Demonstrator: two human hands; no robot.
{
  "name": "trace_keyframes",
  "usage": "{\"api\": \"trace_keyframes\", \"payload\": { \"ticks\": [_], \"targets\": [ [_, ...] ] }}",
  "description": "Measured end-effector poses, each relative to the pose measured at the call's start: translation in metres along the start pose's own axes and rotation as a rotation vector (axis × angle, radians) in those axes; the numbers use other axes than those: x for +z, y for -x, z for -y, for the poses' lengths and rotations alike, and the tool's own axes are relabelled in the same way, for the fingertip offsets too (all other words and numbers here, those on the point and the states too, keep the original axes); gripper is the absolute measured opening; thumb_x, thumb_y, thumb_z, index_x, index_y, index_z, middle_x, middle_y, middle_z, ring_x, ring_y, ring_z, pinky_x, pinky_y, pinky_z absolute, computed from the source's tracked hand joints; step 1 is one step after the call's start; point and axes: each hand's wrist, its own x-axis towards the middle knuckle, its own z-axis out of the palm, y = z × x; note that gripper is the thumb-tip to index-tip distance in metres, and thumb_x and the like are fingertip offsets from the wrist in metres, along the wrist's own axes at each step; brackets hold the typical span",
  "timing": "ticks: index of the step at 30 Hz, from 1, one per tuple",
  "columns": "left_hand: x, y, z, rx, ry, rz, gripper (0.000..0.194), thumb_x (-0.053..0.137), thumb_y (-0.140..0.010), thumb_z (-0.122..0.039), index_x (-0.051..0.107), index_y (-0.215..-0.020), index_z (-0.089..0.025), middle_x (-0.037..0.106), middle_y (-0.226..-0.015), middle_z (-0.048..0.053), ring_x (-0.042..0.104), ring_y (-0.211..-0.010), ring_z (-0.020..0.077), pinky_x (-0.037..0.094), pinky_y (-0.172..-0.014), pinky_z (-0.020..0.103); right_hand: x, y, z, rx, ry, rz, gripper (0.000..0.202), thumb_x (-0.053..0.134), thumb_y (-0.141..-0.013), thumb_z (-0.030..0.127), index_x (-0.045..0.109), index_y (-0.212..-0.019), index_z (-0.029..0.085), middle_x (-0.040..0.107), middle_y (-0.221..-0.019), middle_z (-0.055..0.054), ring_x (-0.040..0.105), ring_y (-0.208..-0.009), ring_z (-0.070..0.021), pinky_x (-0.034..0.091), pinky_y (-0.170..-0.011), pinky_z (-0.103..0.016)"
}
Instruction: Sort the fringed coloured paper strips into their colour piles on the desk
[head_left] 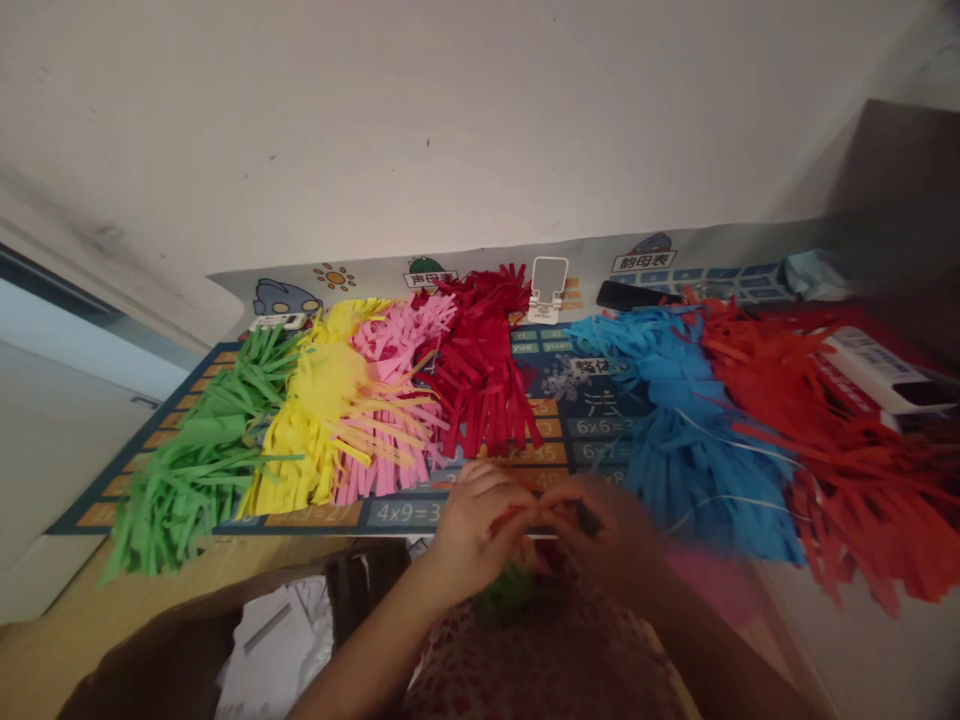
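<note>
As the head view looks down, the left hand (476, 530) and the right hand (611, 535) meet at lower centre, just in front of the table (79, 518). The left fingers (491, 482) are pinched together on a small red piece (511, 517); the right fingers bend in to the same spot, their tips touching or nearly so, but whether they grip anything I cannot tell. Just below the hands hangs or lies a blurred green fringe (504, 597).

From the left of the frame to the centre, fringed bundles lie side by side on the table: green (199, 450), yellow (319, 395), pink (386, 345) and dark red (480, 360). At right, a blue bundle (679, 400) touches an orange-red bundle (840, 470), with a white box (881, 365) beside it. A white stand (549, 285) is upright at upper centre. At lower left, an open brown box (157, 640) holds white papers (277, 645).
</note>
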Motion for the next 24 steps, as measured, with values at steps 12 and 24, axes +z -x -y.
{"api": "trace_keyframes", "payload": {
  "ticks": [12, 24],
  "targets": [
    [-0.010, 0.004, 0.007, -0.048, 0.077, -0.001, 0.008, 0.064, -0.090, -0.023, 0.071, -0.093, -0.021, 0.069, -0.082, 0.003, 0.061, -0.080, 0.0169, 0.042, -0.080, 0.032, 0.005, 0.002, -0.005, 0.100, -0.127, -0.033, 0.007, 0.066, -0.086, 0.028, 0.069, -0.091, 0.024, 0.070, -0.084, 0.001, 0.063, -0.074, -0.0151, 0.049, -0.070, -0.025],
    [-0.005, -0.001, 0.002, -0.064, 0.057, -0.075, 0.006, 0.067, -0.087, -0.024, 0.072, -0.085, -0.021, 0.071, -0.078, 0.003, 0.063, -0.075, 0.0171, 0.044, -0.075, 0.033, 0.004, 0.002, -0.002, 0.045, -0.147, -0.087, 0.009, 0.066, -0.088, 0.033, 0.067, -0.089, 0.025, 0.069, -0.085, -0.001, 0.064, -0.078, -0.0169, 0.051, -0.072, -0.027]
  ]
}}
